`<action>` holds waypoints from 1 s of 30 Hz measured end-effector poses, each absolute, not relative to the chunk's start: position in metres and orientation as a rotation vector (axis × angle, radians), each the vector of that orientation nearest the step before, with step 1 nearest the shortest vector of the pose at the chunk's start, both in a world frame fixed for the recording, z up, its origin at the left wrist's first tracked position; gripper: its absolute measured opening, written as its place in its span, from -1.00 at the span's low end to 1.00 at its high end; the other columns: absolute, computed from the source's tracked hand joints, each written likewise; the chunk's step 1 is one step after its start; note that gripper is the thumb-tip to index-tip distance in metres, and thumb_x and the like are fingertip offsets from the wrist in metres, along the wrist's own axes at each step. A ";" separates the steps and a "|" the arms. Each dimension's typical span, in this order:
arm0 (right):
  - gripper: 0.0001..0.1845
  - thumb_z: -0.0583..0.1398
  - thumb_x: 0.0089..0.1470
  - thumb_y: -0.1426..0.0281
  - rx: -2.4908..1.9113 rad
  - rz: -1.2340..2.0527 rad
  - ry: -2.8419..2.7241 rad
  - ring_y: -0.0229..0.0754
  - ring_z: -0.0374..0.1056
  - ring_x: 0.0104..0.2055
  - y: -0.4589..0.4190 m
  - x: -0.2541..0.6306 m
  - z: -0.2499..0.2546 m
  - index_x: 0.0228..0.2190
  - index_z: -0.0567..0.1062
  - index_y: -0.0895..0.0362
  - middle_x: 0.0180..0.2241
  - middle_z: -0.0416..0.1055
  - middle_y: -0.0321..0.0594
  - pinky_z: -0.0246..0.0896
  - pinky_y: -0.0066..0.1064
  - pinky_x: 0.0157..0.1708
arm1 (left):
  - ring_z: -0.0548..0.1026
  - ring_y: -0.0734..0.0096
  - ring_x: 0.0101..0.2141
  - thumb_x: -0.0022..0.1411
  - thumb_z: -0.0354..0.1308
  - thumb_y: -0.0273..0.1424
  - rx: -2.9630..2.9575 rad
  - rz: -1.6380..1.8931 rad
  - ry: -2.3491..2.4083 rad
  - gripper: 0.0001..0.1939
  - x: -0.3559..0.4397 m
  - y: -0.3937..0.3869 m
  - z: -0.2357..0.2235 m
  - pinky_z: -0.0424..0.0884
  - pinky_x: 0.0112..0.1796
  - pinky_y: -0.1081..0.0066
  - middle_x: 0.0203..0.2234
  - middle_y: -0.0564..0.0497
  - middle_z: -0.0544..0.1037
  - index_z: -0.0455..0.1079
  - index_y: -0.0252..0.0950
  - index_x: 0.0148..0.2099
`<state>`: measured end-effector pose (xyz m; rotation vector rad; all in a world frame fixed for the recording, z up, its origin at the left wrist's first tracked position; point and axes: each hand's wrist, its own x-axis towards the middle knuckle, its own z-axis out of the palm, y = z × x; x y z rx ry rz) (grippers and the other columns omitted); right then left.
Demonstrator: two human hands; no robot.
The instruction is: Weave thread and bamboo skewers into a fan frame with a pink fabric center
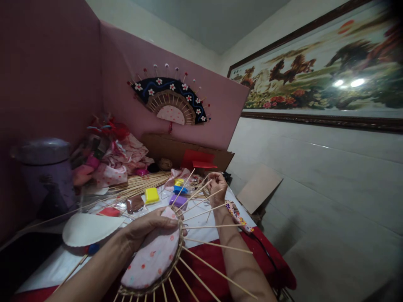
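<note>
My left hand (154,226) grips a half-round fan base (151,262) covered in pale pink dotted cloth, thumb on top of the cloth. Twine is woven along its curved edge, and thin wooden sticks (204,273) fan out from it to the right and downward. Up by the far sticks, my right hand (217,184) has its fingers pinched together near a stick's tip. Whether it holds the stick or a strand of twine is too small to make out.
Packets of yellow clay (152,195), brown clay (135,204) and purple clay (178,201) lie on the table beside a bundle of sticks (147,183). A purple canister (45,180) stands left, near a white half-round piece (91,229). A finished fan (171,100) hangs on the pink board.
</note>
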<state>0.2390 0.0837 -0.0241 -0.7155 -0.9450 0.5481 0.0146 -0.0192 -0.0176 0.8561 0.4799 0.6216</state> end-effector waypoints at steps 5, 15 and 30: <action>-0.64 0.30 -0.19 0.15 -0.707 0.529 -0.929 -0.48 -0.02 -0.75 0.082 0.239 -0.022 -0.54 0.31 0.14 -0.69 0.18 -0.49 -0.17 -0.60 -0.77 | 0.56 0.20 -0.45 -0.07 0.25 -0.57 0.848 0.623 0.423 -0.74 0.014 -0.022 -0.015 0.47 -0.37 0.28 -0.43 -0.20 0.58 0.38 -0.41 -0.25; -0.65 0.31 -0.16 0.20 -0.504 0.564 -0.893 -0.47 0.00 -0.70 0.068 0.239 -0.007 -0.53 0.29 0.13 -0.61 0.23 -0.44 -0.17 -0.59 -0.74 | 0.55 0.23 -0.49 -0.07 0.26 -0.55 0.839 0.671 0.532 -0.74 0.010 -0.009 -0.026 0.46 -0.42 0.31 -0.48 -0.17 0.56 0.34 -0.40 -0.25; -0.71 0.18 -0.06 0.18 -0.937 0.660 -1.137 -0.39 0.01 -0.70 0.085 0.221 -0.044 -0.52 0.31 0.15 -0.70 0.14 -0.45 -0.09 -0.51 -0.71 | 0.55 0.25 -0.43 -0.05 0.25 -0.55 0.880 0.609 0.400 -0.75 0.018 -0.027 -0.015 0.45 -0.32 0.28 -0.41 -0.20 0.57 0.36 -0.39 -0.25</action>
